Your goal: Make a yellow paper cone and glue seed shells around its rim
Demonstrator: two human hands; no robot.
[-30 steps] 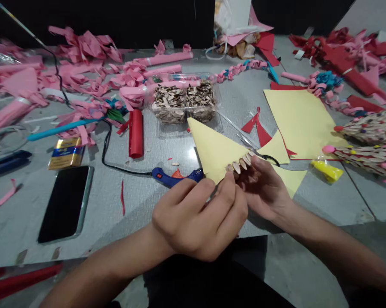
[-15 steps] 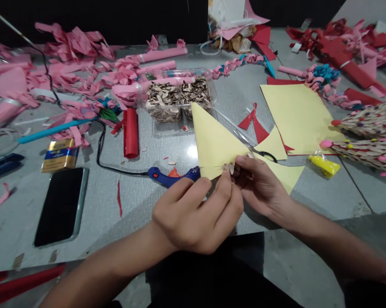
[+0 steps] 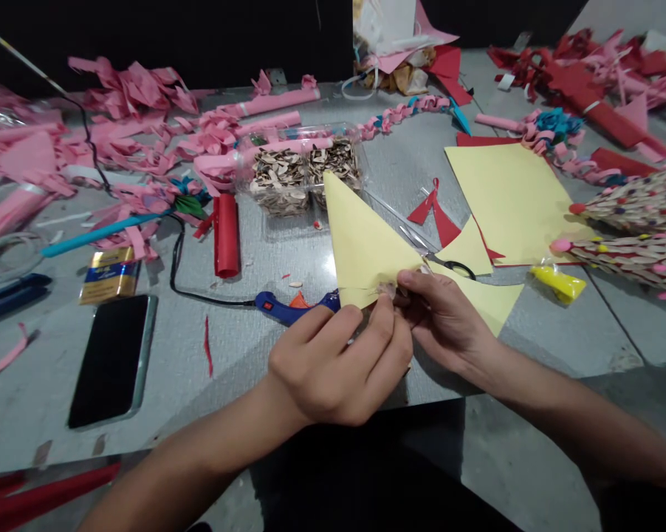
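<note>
A yellow paper cone (image 3: 358, 240) points up and to the left, its wide end between my hands. My right hand (image 3: 447, 318) pinches the cone's lower right edge between thumb and fingers. My left hand (image 3: 347, 362) has its fingers curled and drawn together at the lower rim, its fingertips at a small pale seed shell (image 3: 387, 290). Part of the cone's lower edge is hidden behind my left fingers. Just left of the cone lies a blue glue gun (image 3: 289, 307), its nozzle end close to the paper. Behind the cone stands a clear container (image 3: 305, 177) of seed shells.
Scissors (image 3: 459, 269) and yellow sheets (image 3: 510, 199) lie to the right, near two shell-covered cones (image 3: 637, 255) and a yellow packet (image 3: 557, 284). At left are a phone (image 3: 111, 362), a gold-and-blue box (image 3: 110, 275) and a red roll (image 3: 226, 236). Pink paper decorations (image 3: 139, 85) fill the back.
The left fingertips have shifted slightly against the shell at the cone's rim. The whole view has moved a little; both hands still hold their places at the cone.
</note>
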